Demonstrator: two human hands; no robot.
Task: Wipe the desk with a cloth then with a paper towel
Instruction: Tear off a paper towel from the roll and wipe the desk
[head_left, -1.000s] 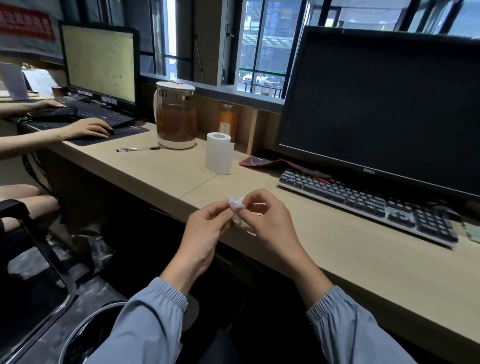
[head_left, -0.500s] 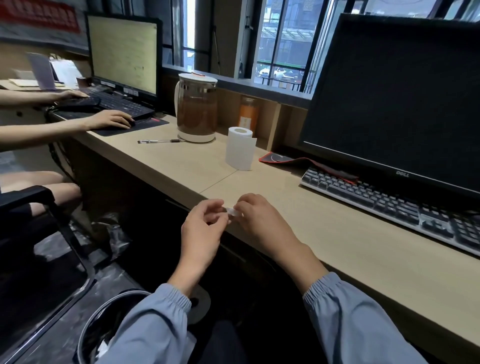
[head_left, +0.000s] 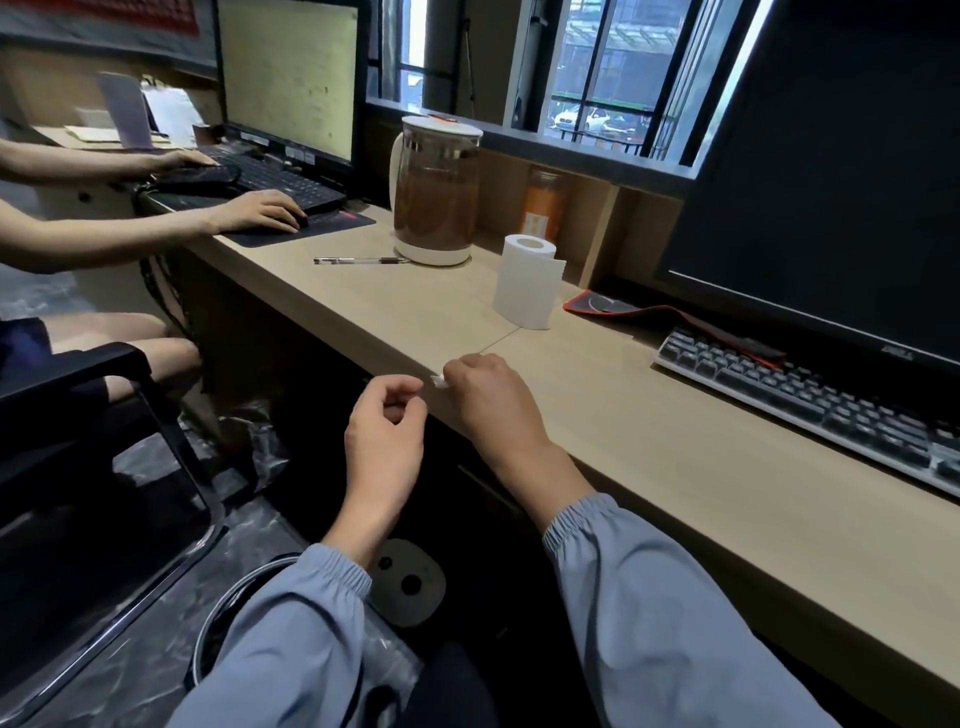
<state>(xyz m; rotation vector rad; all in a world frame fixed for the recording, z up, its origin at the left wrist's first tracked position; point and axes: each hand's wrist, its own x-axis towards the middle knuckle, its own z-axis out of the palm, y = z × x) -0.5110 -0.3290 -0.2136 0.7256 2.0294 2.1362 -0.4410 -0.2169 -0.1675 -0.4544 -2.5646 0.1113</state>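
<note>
Right hand (head_left: 488, 400) pinches small paper wad (head_left: 440, 381) at table (head_left: 649, 441) front edge; wad's axis too small to tell. Left hand (head_left: 384, 431) at its 8 o'clock, curled on nothing. Open tabletop toward 3 o'clock, up to keyboard (head_left: 805, 405).

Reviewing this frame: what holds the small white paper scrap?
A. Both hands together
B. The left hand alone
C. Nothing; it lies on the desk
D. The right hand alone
D: the paper scrap pokes out from the curled fingertips of the right hand above the desk edge, while the left hand sits apart from it.
</note>
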